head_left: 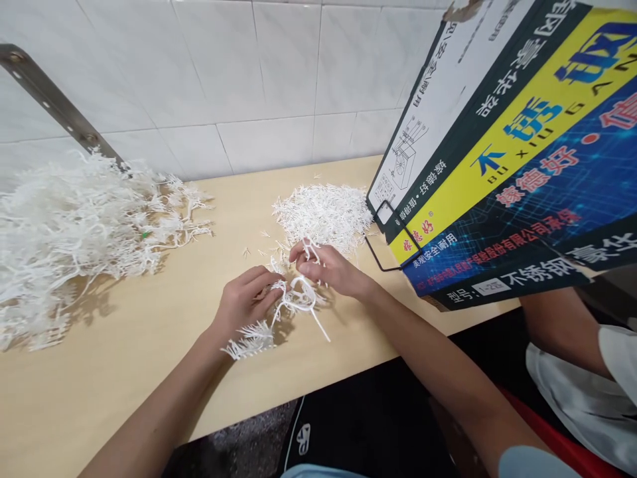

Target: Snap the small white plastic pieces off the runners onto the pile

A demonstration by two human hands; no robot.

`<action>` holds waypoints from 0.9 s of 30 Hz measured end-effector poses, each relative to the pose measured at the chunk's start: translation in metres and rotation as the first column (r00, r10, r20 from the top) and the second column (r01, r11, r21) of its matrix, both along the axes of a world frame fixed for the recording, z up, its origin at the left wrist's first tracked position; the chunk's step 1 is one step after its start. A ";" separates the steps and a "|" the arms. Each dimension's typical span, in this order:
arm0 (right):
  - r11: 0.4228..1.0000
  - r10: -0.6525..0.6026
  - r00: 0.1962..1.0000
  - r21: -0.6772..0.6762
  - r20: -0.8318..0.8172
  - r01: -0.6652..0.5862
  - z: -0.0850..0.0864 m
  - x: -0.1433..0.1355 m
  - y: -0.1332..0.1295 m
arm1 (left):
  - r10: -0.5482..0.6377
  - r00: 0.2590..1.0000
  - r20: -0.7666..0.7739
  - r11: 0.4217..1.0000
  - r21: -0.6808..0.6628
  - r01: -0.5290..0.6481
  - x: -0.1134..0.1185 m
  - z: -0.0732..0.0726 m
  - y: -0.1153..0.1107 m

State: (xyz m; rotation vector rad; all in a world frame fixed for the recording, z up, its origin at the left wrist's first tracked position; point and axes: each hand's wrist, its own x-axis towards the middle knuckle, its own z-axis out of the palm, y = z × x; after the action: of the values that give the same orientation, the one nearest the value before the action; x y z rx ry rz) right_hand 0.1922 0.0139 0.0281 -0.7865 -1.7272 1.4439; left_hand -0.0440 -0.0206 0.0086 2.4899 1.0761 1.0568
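My left hand (246, 299) is closed around a white branched plastic sprue (301, 299), low over the table's middle. Its comb-like end (251, 340) sticks out below that hand, and a curled stem hangs toward the front edge. My right hand (331, 267) is closed too, its thumb and finger pinching a white twig-like part of the plastic at the far side. Whether that part is joined to the sprue I cannot tell. Just beyond my right hand lies a heap of small white plastic pieces (326, 212), with a few strays scattered nearby.
A large tangled pile of white plastic sprues (84, 232) covers the table's left side. On the right, a printed cardboard box (497, 159) leans by a black wire stand (391, 267). A metal bracket (60, 106) meets the tiled wall. Another person's arm (567, 328) shows beyond the box.
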 end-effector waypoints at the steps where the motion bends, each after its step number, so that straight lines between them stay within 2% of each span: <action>1: 0.999 0.017 0.995 0.045 0.099 -0.022 0.002 -0.001 -0.001 | 0.031 0.999 -0.035 0.997 0.079 -0.028 0.000 0.001 -0.002; 4: 0.988 0.121 0.953 0.058 0.277 -0.142 0.003 -0.003 -0.003 | 0.093 0.980 -0.176 0.972 0.228 -0.051 0.000 0.001 -0.006; 7: 0.980 0.165 0.928 0.052 0.334 -0.193 -0.001 -0.002 -0.003 | 0.050 0.981 -0.187 0.979 0.204 -0.011 0.001 0.001 -0.006; 10: 0.959 0.203 0.902 0.108 0.380 -0.261 -0.005 -0.001 -0.002 | -0.077 0.996 -0.045 0.995 0.067 0.080 -0.001 0.004 -0.004; 12: 0.930 0.231 0.884 0.173 0.407 -0.323 -0.007 -0.002 -0.001 | -0.156 0.986 0.057 0.986 -0.047 0.159 -0.004 0.008 -0.002; 14: 0.903 0.243 0.876 0.233 0.417 -0.362 -0.007 -0.003 0.000 | -0.182 0.976 0.116 0.967 -0.160 0.199 -0.008 0.013 0.000; 17: 0.883 0.237 0.876 0.282 0.420 -0.375 -0.007 -0.005 0.001 | -0.117 0.973 0.201 0.923 -0.340 0.182 -0.008 0.017 0.000; 20: 0.858 0.177 0.890 0.376 0.421 -0.349 -0.006 -0.004 0.000 | 0.042 0.960 0.276 0.891 -0.445 0.088 0.000 0.014 -0.002; 21: 0.845 0.133 0.892 0.421 0.432 -0.330 -0.006 -0.004 0.000 | 0.072 0.963 0.259 0.903 -0.426 0.047 0.003 0.012 -0.002; 23: 0.820 0.038 0.885 0.491 0.464 -0.293 -0.006 -0.003 -0.001 | 0.055 0.983 0.174 0.955 -0.296 -0.001 0.010 0.007 -0.004; 25: 0.808 -0.026 0.875 0.525 0.483 -0.266 -0.008 -0.002 -0.003 | -0.017 0.996 0.084 0.991 -0.130 0.028 0.013 0.004 -0.004; 27: 0.800 -0.055 0.874 0.546 0.482 -0.251 -0.010 -0.003 -0.005 | -0.064 0.998 0.025 0.997 -0.051 0.065 0.013 0.001 -0.002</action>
State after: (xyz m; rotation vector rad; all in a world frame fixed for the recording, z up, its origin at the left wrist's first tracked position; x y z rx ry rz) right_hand 0.1895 0.0094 0.0179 -0.7319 -2.4616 0.6853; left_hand -0.0313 -0.0224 0.0099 2.4485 0.9969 1.0243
